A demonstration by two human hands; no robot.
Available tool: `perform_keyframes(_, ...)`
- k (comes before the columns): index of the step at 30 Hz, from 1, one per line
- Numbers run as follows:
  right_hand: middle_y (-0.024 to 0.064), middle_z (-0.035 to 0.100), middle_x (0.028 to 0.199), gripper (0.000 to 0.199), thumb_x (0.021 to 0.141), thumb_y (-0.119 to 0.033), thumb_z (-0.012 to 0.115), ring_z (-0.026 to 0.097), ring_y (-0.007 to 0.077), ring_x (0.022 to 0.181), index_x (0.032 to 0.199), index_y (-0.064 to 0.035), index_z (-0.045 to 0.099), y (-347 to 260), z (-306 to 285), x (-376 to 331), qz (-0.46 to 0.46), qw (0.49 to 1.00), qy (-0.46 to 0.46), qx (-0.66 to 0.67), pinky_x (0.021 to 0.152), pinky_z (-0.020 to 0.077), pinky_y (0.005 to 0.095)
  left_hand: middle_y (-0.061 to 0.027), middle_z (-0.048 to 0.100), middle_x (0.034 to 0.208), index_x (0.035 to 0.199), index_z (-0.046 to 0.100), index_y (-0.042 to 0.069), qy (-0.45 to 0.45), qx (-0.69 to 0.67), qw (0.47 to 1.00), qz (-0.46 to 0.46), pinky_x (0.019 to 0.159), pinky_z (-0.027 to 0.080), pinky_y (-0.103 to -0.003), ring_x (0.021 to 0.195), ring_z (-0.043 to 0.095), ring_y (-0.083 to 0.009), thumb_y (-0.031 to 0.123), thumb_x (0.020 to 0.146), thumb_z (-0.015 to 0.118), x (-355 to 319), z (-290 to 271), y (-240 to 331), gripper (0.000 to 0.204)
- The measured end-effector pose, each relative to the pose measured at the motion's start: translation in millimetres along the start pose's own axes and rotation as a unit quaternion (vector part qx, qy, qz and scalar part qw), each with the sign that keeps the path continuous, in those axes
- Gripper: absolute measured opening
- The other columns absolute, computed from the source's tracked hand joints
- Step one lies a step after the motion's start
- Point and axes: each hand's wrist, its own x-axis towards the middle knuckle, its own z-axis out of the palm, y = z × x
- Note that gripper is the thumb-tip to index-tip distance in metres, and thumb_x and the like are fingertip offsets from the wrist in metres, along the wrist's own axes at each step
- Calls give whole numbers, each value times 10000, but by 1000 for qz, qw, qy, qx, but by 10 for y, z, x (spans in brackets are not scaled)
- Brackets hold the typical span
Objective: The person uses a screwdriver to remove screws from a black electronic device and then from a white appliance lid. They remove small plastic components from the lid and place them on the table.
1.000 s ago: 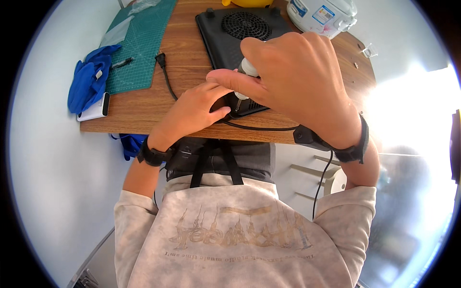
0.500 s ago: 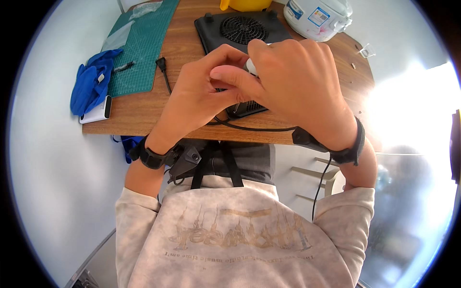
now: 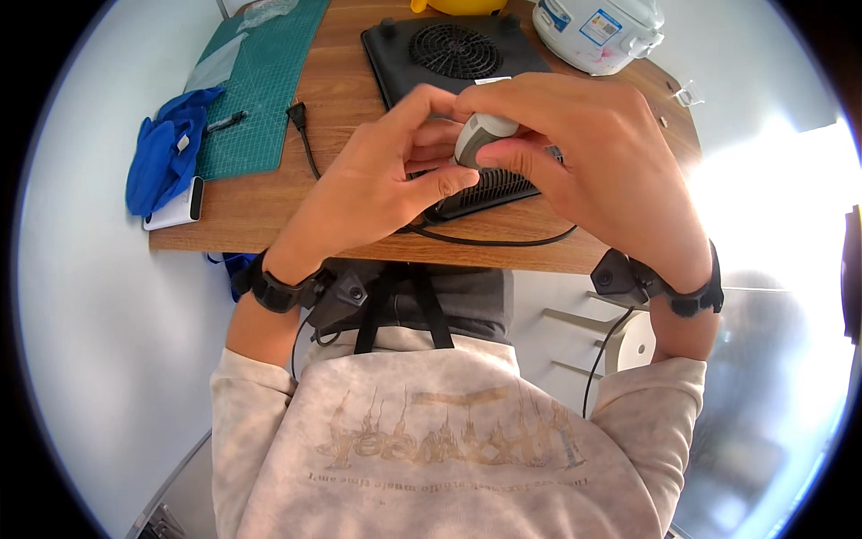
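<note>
In the head view, you look down on your two bare hands meeting above a wood-grain surface [image 3: 341, 63]. A grey-and-white handheld tool [image 3: 485, 137] sits tilted between them, over the near part of a flat black panel [image 3: 519, 56] with a round grille. Your right hand [image 3: 606, 148] grips the tool, its thumb pressed along the near side and its fingers over the top. Your left hand [image 3: 373, 175] curves in from the other side with bent fingers, its thumb tip at the tool's lower end; whether it grips or only steadies the tool, you cannot tell.

A black cable [image 3: 503, 242] loops along the near edge, and a black plug [image 3: 296, 114] lies to the left of the panel. Farther left is a green cutting mat [image 3: 260, 117], with a blue cloth [image 3: 166, 157] overlapping its edge and a white box-shaped device [image 3: 182, 206] just beside the cloth. At the far right stands a rounded white appliance [image 3: 597, 34], near a yellow object [image 3: 462, 5] cut off by the upper rim.
</note>
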Motion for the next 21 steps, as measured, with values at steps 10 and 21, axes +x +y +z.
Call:
perform_keyframes(10,77,553,498,380,807,-419,749,562,271,454,686,-71,656,-22,131,190,18,983,44,-176,449,420,350,-72,679,1062,1218,518,61,8,16,998,59,917,526,-302,1041,663,-157,154,844,811,43,75,-45,484)
perform_keyframes(21,93,644,689,344,874,-405,703,597,269,539,852,-63,685,-161,153,99,67,981,26,-181,482,445,361,-11,628,802,1215,579,73,23,95,989,112,625,458,-278,629,502,-122,172,943,699,34,35,-159,313)
